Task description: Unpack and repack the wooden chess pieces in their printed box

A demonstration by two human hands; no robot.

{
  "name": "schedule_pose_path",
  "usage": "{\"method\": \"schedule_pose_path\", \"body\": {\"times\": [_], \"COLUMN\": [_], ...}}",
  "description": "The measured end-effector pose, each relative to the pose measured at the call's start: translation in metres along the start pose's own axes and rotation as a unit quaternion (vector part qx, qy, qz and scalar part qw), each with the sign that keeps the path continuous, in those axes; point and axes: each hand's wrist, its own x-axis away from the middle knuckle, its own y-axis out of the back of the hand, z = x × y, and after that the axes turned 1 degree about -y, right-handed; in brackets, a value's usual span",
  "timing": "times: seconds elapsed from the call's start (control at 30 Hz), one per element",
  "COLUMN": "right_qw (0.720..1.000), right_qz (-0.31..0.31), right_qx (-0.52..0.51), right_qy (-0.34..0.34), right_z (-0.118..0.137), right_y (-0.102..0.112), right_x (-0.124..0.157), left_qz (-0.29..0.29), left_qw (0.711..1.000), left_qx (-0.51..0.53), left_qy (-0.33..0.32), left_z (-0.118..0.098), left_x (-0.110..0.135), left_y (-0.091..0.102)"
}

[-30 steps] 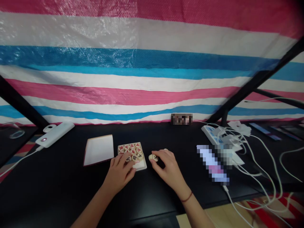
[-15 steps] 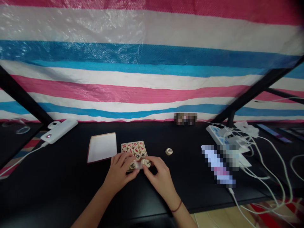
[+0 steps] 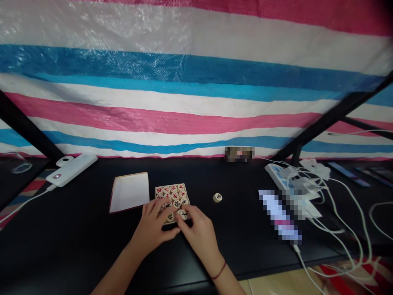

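Note:
A small box (image 3: 188, 196) of round Chinese chess pieces, lettered in red at the back and black at the front, sits on the black table. My right hand (image 3: 201, 229) pinches a black-lettered Chinese chess piece (image 3: 183, 214) between thumb and fingers at the box's front right corner. Across the box's left side lies my left hand (image 3: 152, 223), fingers bent over the pieces and thumb apart, hiding part of the rows; it appears to hold nothing. One more chess piece (image 3: 217, 197) is on the table, right of the box.
Left of the box lies its open lid (image 3: 130, 191), white inside. A white device (image 3: 72, 170) with a cable rests at the back left. On the right are a power strip (image 3: 278, 174), tangled white cables and a blurred phone-like object (image 3: 279, 215). Striped sheeting (image 3: 184, 123) hangs behind.
My right hand has moved slightly left, bringing the pinched chess piece from the box's edge into its front right corner. My left hand stays over the box, its thumb lower beside the front edge.

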Motion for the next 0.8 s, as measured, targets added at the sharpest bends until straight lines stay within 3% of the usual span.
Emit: {"method": "schedule_pose_path", "body": {"times": [0.13, 0.8], "right_qw": [0.998, 0.994], "right_qz": [0.040, 0.019], "right_qx": [0.038, -0.094], "right_qy": [-0.008, -0.045], "right_z": [0.001, -0.002], "right_y": [0.001, 0.017], "right_x": [-0.001, 0.007], "left_qz": [0.025, 0.057], "left_qw": [1.000, 0.998], "left_qx": [-0.001, -0.029], "left_qy": [-0.004, -0.016], "left_z": [0.001, -0.002], "left_x": [0.001, 0.003], "left_y": [-0.002, -0.002]}}
